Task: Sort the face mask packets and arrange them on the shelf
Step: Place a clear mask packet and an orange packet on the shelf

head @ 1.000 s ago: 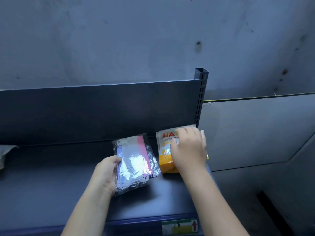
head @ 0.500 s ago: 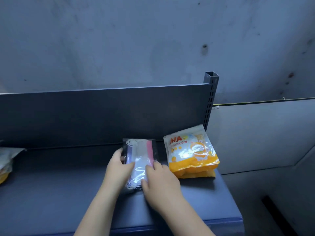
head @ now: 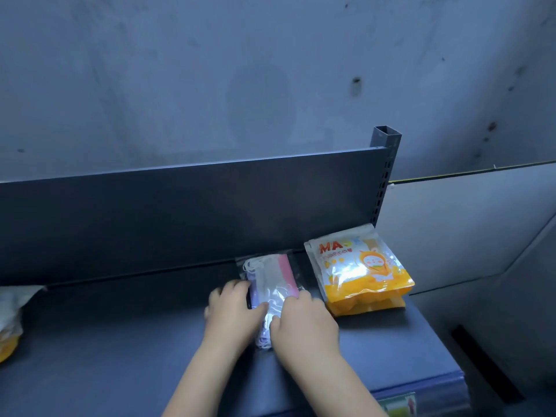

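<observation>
A clear packet of white, purple and pink face masks (head: 270, 275) lies on the dark shelf (head: 120, 350), its far end against the back panel. My left hand (head: 231, 314) holds its left edge, fingers curled over the side and thumb on top. On its near right edge my right hand (head: 304, 323) grips it the same way. The near half of the packet is hidden under both hands. An orange and white mask packet (head: 361, 275) with a cartoon print lies just to the right, apart from my hands, in the shelf's back right corner.
The upright slotted post (head: 385, 176) stands at the shelf's right end. Another orange and white packet (head: 9, 320) lies at the far left edge of view. The shelf's front lip carries a label (head: 397, 404). A grey wall rises behind.
My right hand left the orange packet and came onto the clear packet beside my left hand. The clear packet was turned straight and pushed back against the rear panel.
</observation>
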